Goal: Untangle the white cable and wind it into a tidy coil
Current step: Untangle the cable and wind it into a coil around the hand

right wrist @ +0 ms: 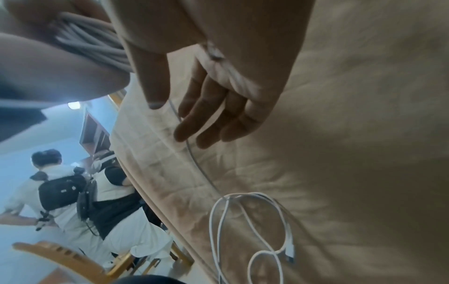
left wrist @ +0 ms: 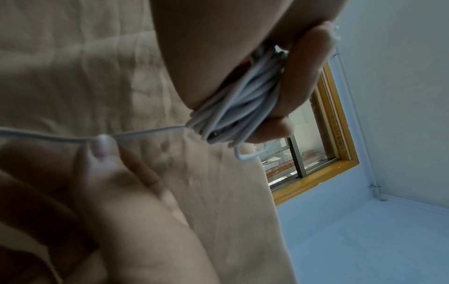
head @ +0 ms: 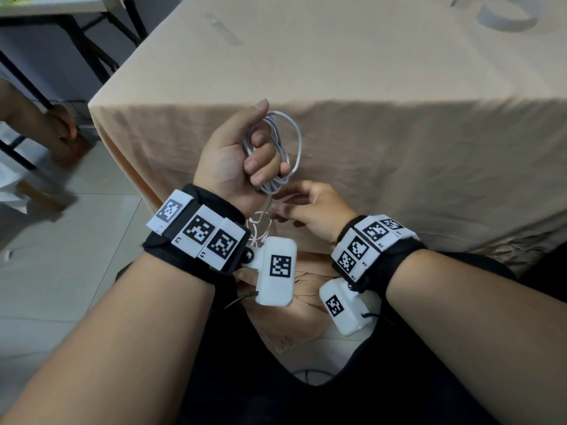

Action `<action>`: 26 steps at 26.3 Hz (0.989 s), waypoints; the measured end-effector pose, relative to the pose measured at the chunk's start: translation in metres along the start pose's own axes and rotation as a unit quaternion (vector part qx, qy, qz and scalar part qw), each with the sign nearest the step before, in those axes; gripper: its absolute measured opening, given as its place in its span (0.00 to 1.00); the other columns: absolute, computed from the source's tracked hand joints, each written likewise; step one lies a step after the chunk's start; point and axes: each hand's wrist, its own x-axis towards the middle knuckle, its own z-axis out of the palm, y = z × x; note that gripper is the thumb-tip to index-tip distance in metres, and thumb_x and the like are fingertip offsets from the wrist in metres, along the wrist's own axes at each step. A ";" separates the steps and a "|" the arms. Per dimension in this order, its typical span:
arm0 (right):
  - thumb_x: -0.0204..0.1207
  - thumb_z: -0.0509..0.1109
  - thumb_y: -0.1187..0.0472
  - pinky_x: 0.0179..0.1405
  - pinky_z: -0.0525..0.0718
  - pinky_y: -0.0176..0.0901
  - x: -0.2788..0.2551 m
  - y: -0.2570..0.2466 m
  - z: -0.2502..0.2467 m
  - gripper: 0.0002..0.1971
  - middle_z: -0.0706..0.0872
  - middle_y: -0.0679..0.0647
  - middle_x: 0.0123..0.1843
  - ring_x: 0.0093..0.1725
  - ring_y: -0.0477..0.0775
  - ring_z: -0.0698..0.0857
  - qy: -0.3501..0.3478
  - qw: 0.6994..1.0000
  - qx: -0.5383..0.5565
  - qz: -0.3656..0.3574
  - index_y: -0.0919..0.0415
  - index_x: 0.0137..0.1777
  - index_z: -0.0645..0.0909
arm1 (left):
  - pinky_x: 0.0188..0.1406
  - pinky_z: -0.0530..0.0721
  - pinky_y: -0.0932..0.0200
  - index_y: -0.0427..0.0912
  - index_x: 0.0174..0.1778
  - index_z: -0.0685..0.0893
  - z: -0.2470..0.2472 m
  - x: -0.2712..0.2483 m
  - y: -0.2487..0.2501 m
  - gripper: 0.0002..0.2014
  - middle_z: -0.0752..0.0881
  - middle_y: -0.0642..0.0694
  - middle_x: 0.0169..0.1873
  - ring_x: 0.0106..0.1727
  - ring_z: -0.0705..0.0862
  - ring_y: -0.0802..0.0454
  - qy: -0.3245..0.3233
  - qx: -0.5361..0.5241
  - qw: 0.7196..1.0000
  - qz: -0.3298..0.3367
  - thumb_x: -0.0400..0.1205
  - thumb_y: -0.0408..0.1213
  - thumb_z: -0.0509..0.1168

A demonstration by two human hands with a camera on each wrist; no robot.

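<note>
My left hand (head: 257,148) is raised in front of the table edge, palm toward me, and grips a coil of white cable (head: 285,139) of several loops; the coil (left wrist: 238,107) is pressed between palm and curled fingers (left wrist: 303,76). One strand (left wrist: 145,132) runs from the coil to my right hand (head: 285,207), just below. The right hand (right wrist: 172,119) has straight, relaxed fingers, and the strand (right wrist: 194,163) passes loosely between thumb and fingers. Below it the loose tail (right wrist: 243,221) hangs in tangled loops with a white connector (right wrist: 289,249) against the cloth.
A table draped in beige cloth (head: 337,72) stands right ahead, its front hanging down to my lap. A white ring-shaped object (head: 503,16) lies at the far right. Another person's hand (head: 58,130) and black table legs (head: 76,41) are at the left. People (right wrist: 60,192) and a wooden chair (right wrist: 60,257) are behind.
</note>
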 end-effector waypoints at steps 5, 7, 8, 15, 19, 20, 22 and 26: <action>0.72 0.76 0.68 0.36 0.80 0.31 0.007 -0.005 0.006 0.07 0.85 0.51 0.37 0.32 0.39 0.82 0.053 0.998 -0.026 -0.023 0.57 0.45 0.84 | 0.23 0.76 0.61 0.44 0.18 0.68 0.001 -0.002 -0.003 0.26 0.62 0.51 0.06 0.07 0.61 0.55 -0.012 0.002 1.000 -0.019 0.84 0.46 0.58; 0.75 0.73 0.67 0.34 0.79 0.29 0.009 -0.009 0.006 0.04 0.86 0.49 0.34 0.28 0.34 0.82 0.053 0.998 -0.020 -0.031 0.58 0.41 0.85 | 0.23 0.76 0.61 0.44 0.17 0.69 0.001 -0.002 -0.005 0.27 0.62 0.51 0.06 0.08 0.61 0.55 -0.013 0.000 1.000 -0.027 0.84 0.46 0.58; 0.77 0.72 0.68 0.32 0.79 0.28 0.008 -0.010 0.008 0.06 0.86 0.49 0.32 0.27 0.35 0.83 0.046 0.998 -0.012 -0.031 0.59 0.40 0.85 | 0.24 0.76 0.61 0.44 0.17 0.69 0.000 -0.003 -0.005 0.26 0.62 0.51 0.06 0.08 0.61 0.55 -0.008 -0.002 1.000 -0.028 0.84 0.46 0.58; 0.80 0.68 0.53 0.29 0.78 0.54 0.007 0.004 0.003 0.22 0.71 0.52 0.18 0.18 0.54 0.71 0.070 0.995 -0.071 0.029 0.54 0.23 0.81 | 0.31 0.79 0.60 0.44 0.28 0.69 -0.008 0.006 -0.012 0.22 0.68 0.50 0.13 0.15 0.69 0.55 0.103 -0.004 0.994 0.024 0.84 0.53 0.60; 0.78 0.69 0.51 0.28 0.81 0.56 -0.001 0.006 0.004 0.21 0.71 0.47 0.17 0.20 0.50 0.72 0.038 0.983 -0.177 0.024 0.55 0.23 0.79 | 0.34 0.87 0.56 0.41 0.32 0.73 -0.016 0.013 -0.027 0.19 0.81 0.48 0.20 0.26 0.85 0.51 0.139 -0.011 0.987 0.079 0.87 0.47 0.58; 0.77 0.71 0.52 0.25 0.78 0.50 -0.003 0.003 0.006 0.20 0.71 0.45 0.15 0.17 0.47 0.71 0.021 0.981 -0.191 0.021 0.55 0.23 0.79 | 0.39 0.89 0.54 0.40 0.34 0.73 -0.018 0.015 -0.032 0.18 0.83 0.48 0.20 0.27 0.86 0.52 0.146 0.005 0.984 0.106 0.88 0.44 0.57; 0.74 0.74 0.54 0.20 0.72 0.40 -0.007 -0.002 0.006 0.19 0.70 0.46 0.14 0.14 0.43 0.69 -0.004 0.978 -0.209 0.024 0.57 0.23 0.79 | 0.49 0.88 0.48 0.38 0.36 0.74 -0.026 0.017 -0.039 0.15 0.84 0.48 0.20 0.28 0.88 0.50 0.161 0.069 0.974 0.141 0.88 0.40 0.58; 0.69 0.78 0.60 0.17 0.70 0.32 -0.011 -0.015 -0.002 0.19 0.73 0.44 0.18 0.18 0.38 0.71 -0.034 0.975 -0.217 0.021 0.57 0.20 0.77 | 0.35 0.84 0.52 0.41 0.31 0.74 -0.038 0.015 -0.044 0.19 0.81 0.44 0.23 0.29 0.86 0.47 0.172 0.242 0.945 0.138 0.86 0.48 0.61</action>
